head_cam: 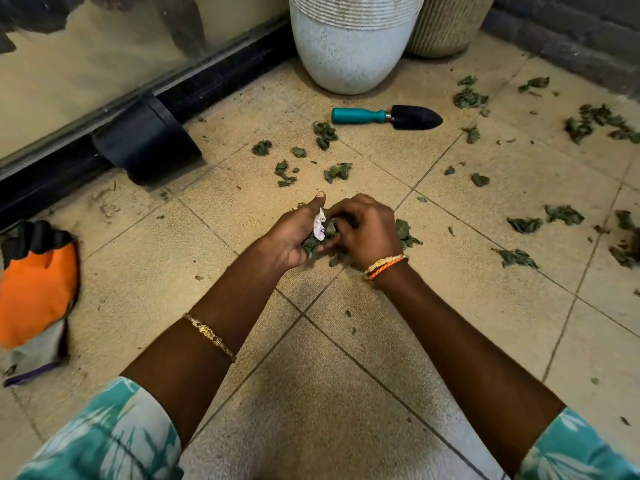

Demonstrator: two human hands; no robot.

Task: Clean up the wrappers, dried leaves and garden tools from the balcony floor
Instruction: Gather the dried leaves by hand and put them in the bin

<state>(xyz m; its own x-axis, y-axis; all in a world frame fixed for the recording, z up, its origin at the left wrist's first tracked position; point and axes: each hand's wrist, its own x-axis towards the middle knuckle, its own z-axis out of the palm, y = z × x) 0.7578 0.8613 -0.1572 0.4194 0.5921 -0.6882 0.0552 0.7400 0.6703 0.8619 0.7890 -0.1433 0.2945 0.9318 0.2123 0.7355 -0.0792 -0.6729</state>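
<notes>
Two hands meet over the tiles: your left hand (294, 237) cups leaves (317, 239) and a wrapper (319, 224), your right hand (367, 230) pinches more in. Likely light and brittle; scoop, don't squeeze. The trowel (386, 116) lies near the pot (349, 53); take its handle.

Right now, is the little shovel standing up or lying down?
Lying down. The trowel rests flat on the floor tiles by the white pot, teal handle pointing left, black blade right.
</notes>
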